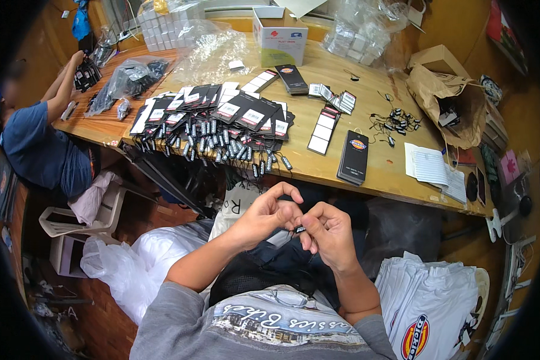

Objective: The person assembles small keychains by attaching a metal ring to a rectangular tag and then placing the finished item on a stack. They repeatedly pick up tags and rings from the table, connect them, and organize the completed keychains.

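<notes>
Above my lap, my right hand (331,235) pinches a small black hang tag string seal (299,229) with pale lettering between thumb and fingers. My left hand (271,215) is right beside it, fingers curled and index finger arched. A thin dark cord runs by its lower fingers, but what those fingers grip is hidden. Ahead on the table lies a large heap of black and white hang tags (228,111) with string seals dangling over the front edge. Nearer the right hand are a stack of black hang tags (353,157) and a loose pile of string seals (396,122).
On the wooden table (246,63) stand a white carton (280,37), a brown paper bag (447,99) and a notebook (427,165). A co-worker in a blue shirt (48,150) handles tags at left. Folded white garments (429,294) lie at my right, plastic bags (132,264) at left.
</notes>
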Demonstrator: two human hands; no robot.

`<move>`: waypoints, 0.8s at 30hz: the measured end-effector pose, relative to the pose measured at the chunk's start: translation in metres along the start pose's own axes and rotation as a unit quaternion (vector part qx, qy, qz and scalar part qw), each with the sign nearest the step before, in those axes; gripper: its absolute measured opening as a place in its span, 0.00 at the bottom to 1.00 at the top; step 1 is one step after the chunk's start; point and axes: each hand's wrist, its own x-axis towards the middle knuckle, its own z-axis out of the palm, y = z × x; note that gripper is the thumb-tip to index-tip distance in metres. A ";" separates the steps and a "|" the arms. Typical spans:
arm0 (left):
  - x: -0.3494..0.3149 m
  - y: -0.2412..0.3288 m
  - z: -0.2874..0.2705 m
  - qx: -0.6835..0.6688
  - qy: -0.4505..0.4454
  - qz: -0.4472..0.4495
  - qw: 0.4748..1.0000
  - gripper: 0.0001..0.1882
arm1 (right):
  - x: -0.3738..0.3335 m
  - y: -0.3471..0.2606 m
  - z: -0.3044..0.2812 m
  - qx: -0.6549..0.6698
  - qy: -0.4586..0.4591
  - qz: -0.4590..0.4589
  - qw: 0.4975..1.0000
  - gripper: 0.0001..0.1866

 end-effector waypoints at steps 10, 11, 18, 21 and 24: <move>0.033 0.015 0.032 -0.073 0.082 -0.011 0.994 0.22 | -0.004 0.008 0.020 -0.240 0.061 -0.169 0.954 0.07; 0.034 0.015 0.034 -0.081 0.093 -0.004 0.992 0.22 | -0.004 0.009 0.020 -0.258 0.069 -0.192 0.944 0.07; 0.032 0.012 0.044 -0.174 0.121 0.060 0.975 0.20 | -0.007 0.008 0.025 -0.352 0.094 -0.301 0.881 0.07; 0.033 0.008 0.038 -0.187 0.096 0.065 0.976 0.19 | -0.006 0.014 0.018 -0.272 0.082 -0.232 0.930 0.07; 0.033 0.006 0.023 -0.129 0.074 0.007 0.989 0.18 | 0.007 0.005 0.009 -0.012 0.064 -0.054 0.996 0.08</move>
